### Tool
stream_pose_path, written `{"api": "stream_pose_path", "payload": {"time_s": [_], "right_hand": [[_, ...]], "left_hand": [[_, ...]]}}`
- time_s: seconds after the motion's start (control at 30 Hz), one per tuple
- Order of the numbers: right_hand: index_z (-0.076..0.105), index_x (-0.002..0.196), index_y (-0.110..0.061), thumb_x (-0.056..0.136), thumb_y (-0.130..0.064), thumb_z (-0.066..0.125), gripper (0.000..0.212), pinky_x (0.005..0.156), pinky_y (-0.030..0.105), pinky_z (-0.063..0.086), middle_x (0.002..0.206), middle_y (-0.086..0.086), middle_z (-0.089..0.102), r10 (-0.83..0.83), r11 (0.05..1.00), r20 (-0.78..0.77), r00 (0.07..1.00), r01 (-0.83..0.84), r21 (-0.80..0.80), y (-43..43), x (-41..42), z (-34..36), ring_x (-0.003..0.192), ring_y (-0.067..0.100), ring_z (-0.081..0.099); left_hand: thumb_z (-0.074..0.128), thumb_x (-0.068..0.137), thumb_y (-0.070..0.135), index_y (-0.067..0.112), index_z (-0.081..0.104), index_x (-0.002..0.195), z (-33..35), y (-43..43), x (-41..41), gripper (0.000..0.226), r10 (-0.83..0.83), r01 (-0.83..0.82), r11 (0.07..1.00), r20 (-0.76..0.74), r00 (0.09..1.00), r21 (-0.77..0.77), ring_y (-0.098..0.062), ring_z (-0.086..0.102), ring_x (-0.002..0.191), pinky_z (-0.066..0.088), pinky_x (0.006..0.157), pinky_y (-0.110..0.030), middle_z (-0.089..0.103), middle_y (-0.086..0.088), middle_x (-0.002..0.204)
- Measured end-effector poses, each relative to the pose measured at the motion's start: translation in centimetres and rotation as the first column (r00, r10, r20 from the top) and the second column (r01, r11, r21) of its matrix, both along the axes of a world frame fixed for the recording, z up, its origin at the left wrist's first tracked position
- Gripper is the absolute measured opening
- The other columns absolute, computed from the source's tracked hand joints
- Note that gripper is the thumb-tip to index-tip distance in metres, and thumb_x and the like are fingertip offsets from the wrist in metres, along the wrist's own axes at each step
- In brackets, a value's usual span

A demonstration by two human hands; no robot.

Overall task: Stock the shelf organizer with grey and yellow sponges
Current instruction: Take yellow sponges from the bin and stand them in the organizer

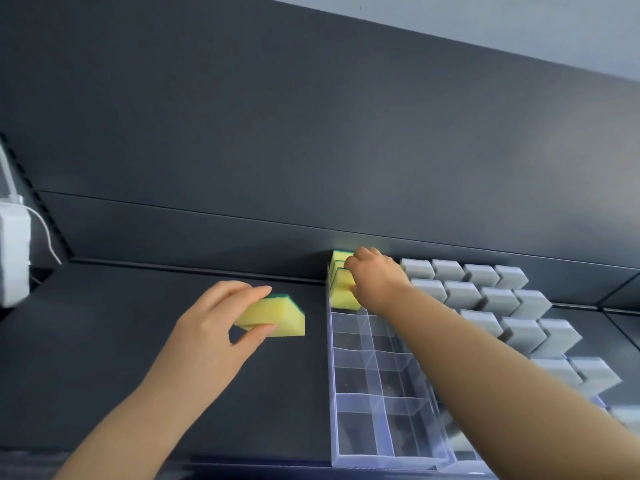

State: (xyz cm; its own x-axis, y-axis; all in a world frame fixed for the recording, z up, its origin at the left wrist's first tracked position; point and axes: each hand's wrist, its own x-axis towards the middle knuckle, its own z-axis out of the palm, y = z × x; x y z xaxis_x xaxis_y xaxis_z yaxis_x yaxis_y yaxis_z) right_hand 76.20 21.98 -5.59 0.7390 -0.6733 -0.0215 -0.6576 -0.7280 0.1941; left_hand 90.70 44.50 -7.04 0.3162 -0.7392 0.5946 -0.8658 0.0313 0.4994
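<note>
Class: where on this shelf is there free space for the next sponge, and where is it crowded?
Free: clear organizer compartments nearer than the yellow sponges, and bare shelf to the left. Crowded: grey sponges on the right.

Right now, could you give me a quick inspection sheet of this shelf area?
Surface: dark shelf, bare at left.
Job's things: clear organizer, front compartments empty; yellow sponges at its back left; grey sponges in rows at right.
Clutter: nothing seen.
Hands: left hand holds a yellow sponge over the shelf; right hand presses on the yellow sponges in the organizer.
Cables: white cable from a white box, far left.
Surroundings: dark back panel.
</note>
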Motion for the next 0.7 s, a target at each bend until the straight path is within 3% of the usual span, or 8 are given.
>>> {"api": "stream_pose_path", "payload": {"time_s": [0.13,0.3,0.43,0.6,0.7], "right_hand": [[0.052,0.106,-0.008,0.083,-0.005,0.055,0.024,0.070,0.032,0.034,0.112,0.010,0.045,0.031,0.999,-0.019,0.999,-0.032,-0.035,0.7,0.4,-1.0,0.106,0.029,0.044],[0.045,0.110,-0.006,0.074,0.012,0.049,0.041,0.067,0.033,0.037,0.110,0.013,0.046,-0.001,0.999,0.030,1.000,-0.001,0.046,0.7,0.3,-1.9,0.102,0.030,0.045],[0.047,0.120,-0.010,0.077,0.012,0.044,0.048,0.082,0.036,0.047,0.117,0.011,0.050,-0.063,0.978,0.104,0.993,0.041,0.203,-0.4,-0.5,-1.6,0.109,0.030,0.047],[0.045,0.130,-0.021,0.082,0.001,0.051,0.054,0.089,0.034,0.048,0.128,0.001,0.052,-0.140,0.894,0.151,0.979,0.060,0.445,-0.9,-1.7,-0.4,0.112,0.021,0.052],[0.042,0.134,-0.018,0.081,-0.002,0.055,0.056,0.091,0.027,0.046,0.128,0.000,0.054,-0.157,0.861,0.182,0.971,0.044,0.506,-0.6,-2.5,0.3,0.113,0.018,0.052]], "left_hand": [[0.075,0.074,0.035,0.019,0.067,0.110,0.0,-0.4,-0.1,0.040,-0.022,0.022,1.000,-0.010,1.000,0.007,-0.004,0.050,0.086,0.040,0.073,-0.008,0.053,0.016,0.103],[0.073,0.071,0.030,0.020,0.067,0.110,-0.1,-1.4,-0.3,0.041,-0.047,0.048,0.999,-0.008,0.999,0.019,-0.001,0.050,0.086,0.037,0.075,-0.005,0.051,0.019,0.103],[0.083,0.067,0.014,0.015,0.068,0.109,0.1,-3.2,-0.2,0.044,-0.071,0.071,0.997,-0.001,0.997,0.030,0.000,0.048,0.085,0.034,0.077,-0.002,0.053,0.012,0.103],[0.079,0.072,0.018,0.018,0.065,0.115,0.2,-8.0,-1.1,0.045,-0.141,0.146,0.984,-0.056,0.988,0.098,-0.008,0.050,0.078,0.034,0.075,-0.002,0.047,0.014,0.103],[0.073,0.079,0.020,0.019,0.059,0.123,0.0,-10.7,-2.3,0.046,-0.192,0.201,0.970,-0.083,0.978,0.134,-0.008,0.049,0.086,0.034,0.073,-0.005,0.045,0.013,0.107]]}}
